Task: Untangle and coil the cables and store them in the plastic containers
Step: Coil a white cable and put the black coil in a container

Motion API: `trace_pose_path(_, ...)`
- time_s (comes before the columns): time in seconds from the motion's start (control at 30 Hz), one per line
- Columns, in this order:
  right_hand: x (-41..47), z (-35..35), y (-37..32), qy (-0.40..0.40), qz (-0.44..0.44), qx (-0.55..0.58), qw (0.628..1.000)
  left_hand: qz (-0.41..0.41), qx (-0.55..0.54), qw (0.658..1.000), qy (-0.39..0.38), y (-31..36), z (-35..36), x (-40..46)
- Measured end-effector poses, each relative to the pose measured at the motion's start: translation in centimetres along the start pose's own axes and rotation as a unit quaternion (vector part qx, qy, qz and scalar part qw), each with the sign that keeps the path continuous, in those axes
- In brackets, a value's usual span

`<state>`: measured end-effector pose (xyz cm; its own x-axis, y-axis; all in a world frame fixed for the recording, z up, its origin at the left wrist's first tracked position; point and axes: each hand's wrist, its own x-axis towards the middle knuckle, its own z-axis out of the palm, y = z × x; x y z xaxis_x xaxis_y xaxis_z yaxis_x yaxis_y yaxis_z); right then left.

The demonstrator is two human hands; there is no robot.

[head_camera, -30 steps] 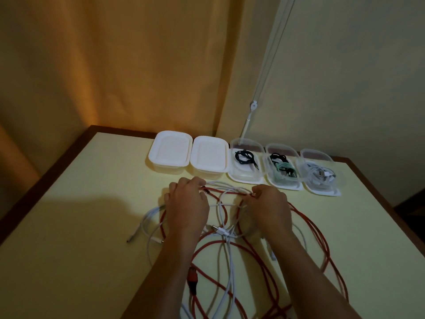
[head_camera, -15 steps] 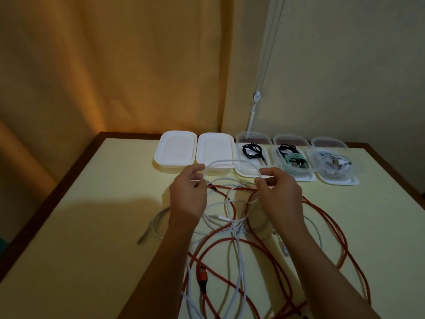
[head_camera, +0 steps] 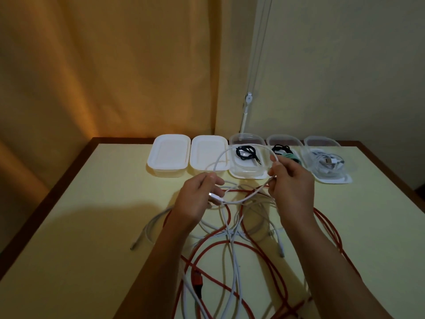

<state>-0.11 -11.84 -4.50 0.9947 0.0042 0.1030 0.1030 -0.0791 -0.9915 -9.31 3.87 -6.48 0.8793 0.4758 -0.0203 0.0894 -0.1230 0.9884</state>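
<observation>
A tangle of white cables [head_camera: 232, 245] and a long red cable [head_camera: 331, 229] lies on the pale yellow table [head_camera: 87, 238]. My left hand [head_camera: 197, 199] pinches the plug end of a thin white cable [head_camera: 230, 153], which arcs up in a loop to my right hand [head_camera: 292, 183], whose fingers pinch it too. Both hands are raised above the tangle. At the table's back stand five plastic containers: two closed white ones [head_camera: 169, 155] [head_camera: 209, 154] and three open clear ones, with a black cable [head_camera: 247, 154], black and green cables [head_camera: 285, 151] and white cables [head_camera: 326, 162].
A red plug [head_camera: 197, 280] lies near the front among the cables. A curtain [head_camera: 103, 65] hangs behind the table, and a white blind cord with its holder [head_camera: 248, 99] runs down the wall. The table has a dark wooden edge [head_camera: 46, 201].
Both hands rose off the tangle, lifting the thin white cable into a loop between them. The left hand now holds its plug end. The view tilted down slightly.
</observation>
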Motion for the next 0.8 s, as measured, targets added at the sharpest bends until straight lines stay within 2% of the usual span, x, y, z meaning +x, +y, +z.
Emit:
trace_pose_path(0.2, 0.0, -0.4, 0.0, 0.023, 0.048, 0.054, 0.997, 0.051, -0.043, 0.993, -0.099, 0.3, 0.2, -0.4)
trace_pose_path(0.3, 0.3, -0.8, 0.3, 0.03, 0.085, 0.092, 0.992, 0.078, -0.077, 0.989, -0.096, 0.1, 0.5, -0.3)
trace_pose_path(0.4, 0.4, -0.8, 0.4, 0.018, 0.109, 0.128, 0.986, 0.105, -0.038, 0.99, -0.088, 0.0, 0.7, -0.2)
trace_pose_path(0.47, 0.2, -0.5, 0.4, -0.006, 0.105, 0.113, 0.988, 0.107, -0.006, 0.99, -0.09, -0.1, 1.3, -0.3)
trace_pose_path(0.53, -0.3, -0.1, 0.5, -0.042, 0.093, 0.073, 0.992, 0.105, 0.023, 0.992, -0.069, -0.4, 1.8, -0.3)
trace_pose_path(0.7, -1.0, 0.4, 0.6, -0.091, 0.064, -0.009, 0.994, 0.129, 0.091, 0.986, 0.042, 0.0, 2.0, -0.1)
trace_pose_path(0.8, -0.6, 0.4, 1.1, -0.104, 0.018, -0.121, 0.987, 0.144, 0.099, 0.979, 0.102, 0.4, 1.7, -0.1)
